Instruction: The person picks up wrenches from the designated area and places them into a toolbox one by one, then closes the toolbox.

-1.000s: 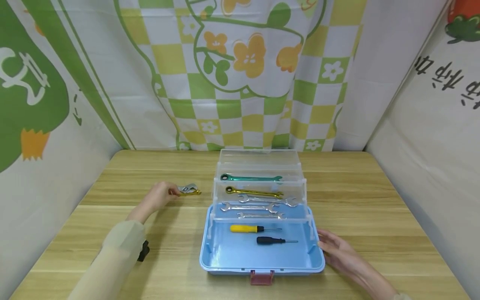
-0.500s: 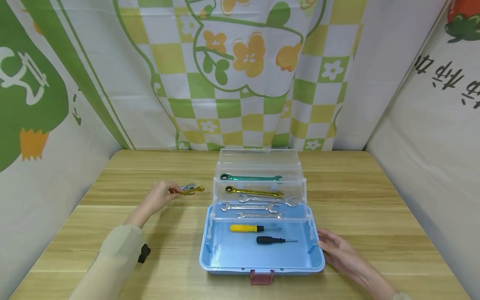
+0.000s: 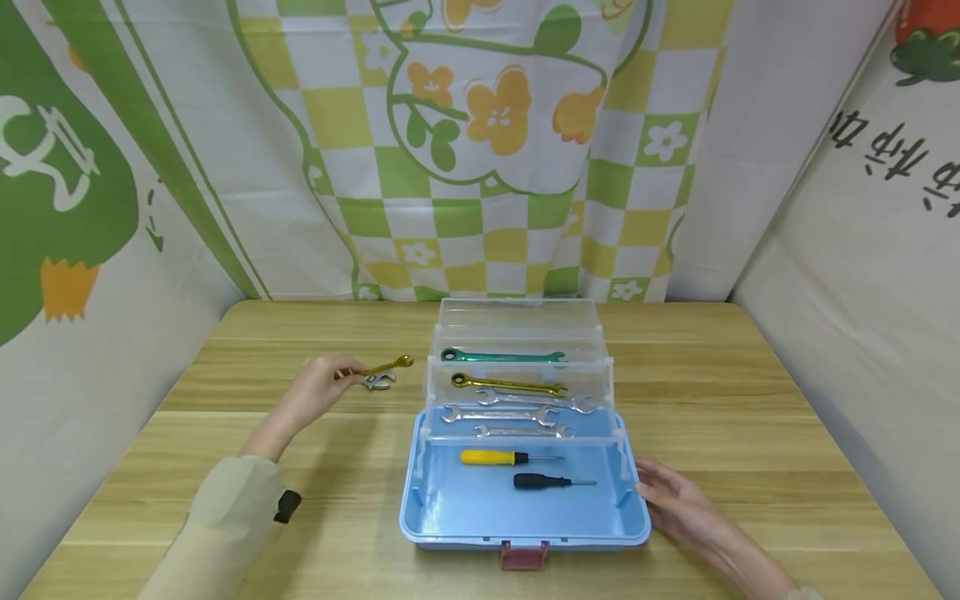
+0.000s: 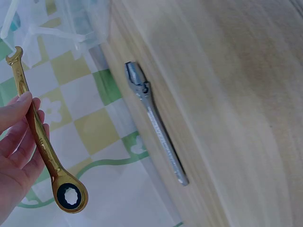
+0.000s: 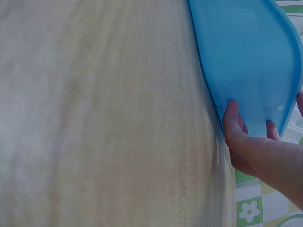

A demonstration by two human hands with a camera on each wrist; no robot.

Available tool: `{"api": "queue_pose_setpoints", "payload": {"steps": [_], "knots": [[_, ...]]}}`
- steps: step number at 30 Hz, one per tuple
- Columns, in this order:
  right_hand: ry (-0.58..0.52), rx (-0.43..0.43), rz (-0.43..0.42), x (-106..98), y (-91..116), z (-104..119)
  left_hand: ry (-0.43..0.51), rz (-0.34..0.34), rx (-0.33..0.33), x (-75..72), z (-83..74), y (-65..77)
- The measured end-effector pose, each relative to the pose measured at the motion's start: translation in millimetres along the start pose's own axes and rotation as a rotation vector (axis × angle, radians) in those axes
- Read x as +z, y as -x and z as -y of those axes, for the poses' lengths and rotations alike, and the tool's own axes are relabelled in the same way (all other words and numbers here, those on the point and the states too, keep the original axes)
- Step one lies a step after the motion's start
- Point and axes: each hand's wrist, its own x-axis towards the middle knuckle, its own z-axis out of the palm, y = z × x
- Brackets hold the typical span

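A gold ratcheting combination wrench [image 4: 41, 142] is pinched between the thumb and fingers of my left hand [image 3: 321, 385], left of the toolbox. Its ring end and open end both show in the left wrist view. Below it on the table lies a silver adjustable wrench [image 4: 158, 125]. My right hand [image 3: 678, 504] rests against the right side of the blue toolbox [image 3: 453, 540], fingers laid on the outer wall and thumb near the rim. In the box's bottom are a yellow screwdriver [image 3: 491, 457] and a black screwdriver [image 3: 542, 481].
Clear tiered trays [image 3: 519, 313] stand unfolded at the toolbox's back. They hold a green wrench [image 3: 502, 357], another gold wrench [image 3: 510, 385] and several silver open-end wrenches [image 3: 498, 415]. A red latch [image 3: 523, 556] hangs at the front. A patterned curtain [image 3: 480, 200] lines the table's back edge.
My left hand has lifted the gold wrench up off the spot beside the adjustable wrench, tilting its open end upward. The right hand and toolbox have stayed put.
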Motion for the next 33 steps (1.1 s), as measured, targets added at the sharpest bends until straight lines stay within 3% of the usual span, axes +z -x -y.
{"api": "queue_pose_setpoints", "payload": {"steps": [6,19,27,30,33], "knots": [[0.0,-0.003,0.001,0.0,0.1,-0.6,0.0,-0.031,0.031,-7.7,-11.5,-3.8],[-0.003,-0.004,0.004,-0.3,0.6,-1.0,-0.016,-0.011,0.087,-16.6,-46.8,-23.4],[-0.007,-0.02,0.014,-0.6,1.2,-1.6,0.031,-0.078,0.238,-11.8,-67.9,-41.4],[-0.006,-0.023,0.015,-0.6,1.4,-1.7,0.037,-0.066,0.253,-9.2,-76.1,-49.9],[-0.009,-0.023,0.019,-0.3,1.1,-1.4,0.033,-0.015,0.226,-6.4,-83.4,-58.7]]}}
